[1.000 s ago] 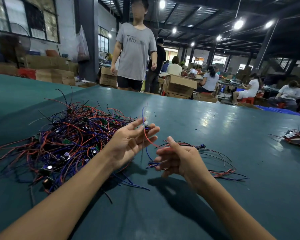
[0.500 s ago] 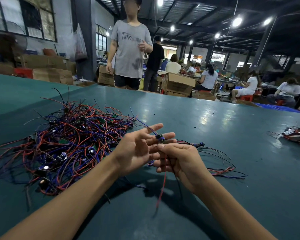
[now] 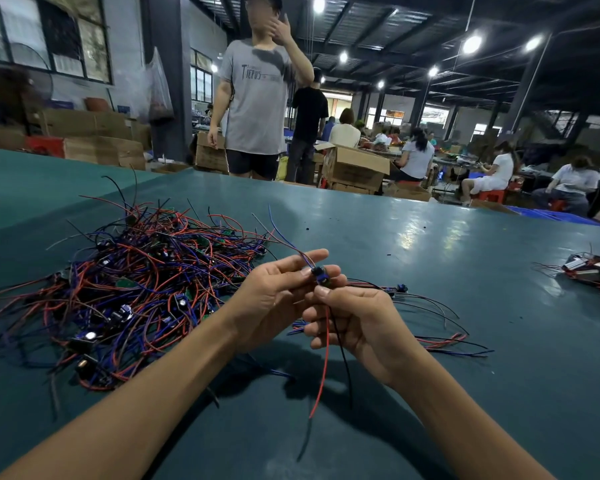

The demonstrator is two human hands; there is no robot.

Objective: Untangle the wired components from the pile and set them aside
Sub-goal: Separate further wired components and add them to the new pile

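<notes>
Just right of the tangled pile of red, blue and black wires [image 3: 136,282], the left hand [image 3: 274,303] is pinching a small black-and-blue wired component [image 3: 319,274]. The right hand [image 3: 361,327] is gripping its hanging red and black leads [image 3: 325,358]; drawing them out slowly, without jerking, should be avoiding fresh snags.

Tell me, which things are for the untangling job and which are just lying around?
For the job: tangled pile; wired component, pinched by left hand and right hand; set-aside wires.
Just lying about: cardboard box; far bundle on the right.
</notes>
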